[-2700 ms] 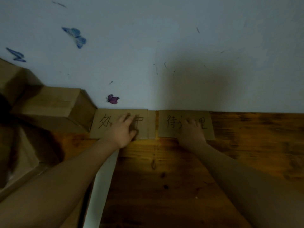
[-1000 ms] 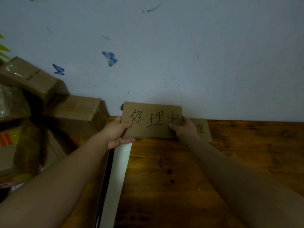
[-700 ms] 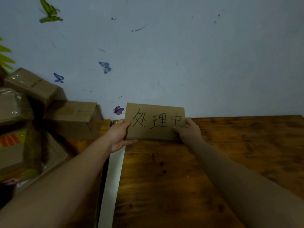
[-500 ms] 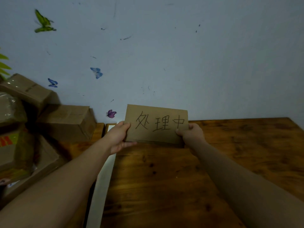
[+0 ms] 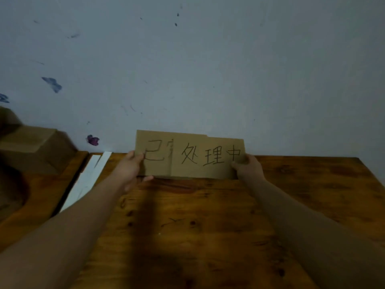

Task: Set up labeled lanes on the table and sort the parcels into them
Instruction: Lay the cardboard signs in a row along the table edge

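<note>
Cardboard front label (image 5: 210, 161) pinched in right hand (image 5: 249, 167) grip, half-hiding rear label (image 5: 155, 152) pinched by left hand (image 5: 130, 166), parcels (image 5: 35, 148) blurred

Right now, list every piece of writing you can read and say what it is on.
"处理中": handwritten on the front cardboard card, pinched by the right hand.
"已": handwritten on the rear cardboard card, held by the left hand; the next character is half covered by the front card and unreadable.
Cardboard box at left: blurred, no text legible.
</note>
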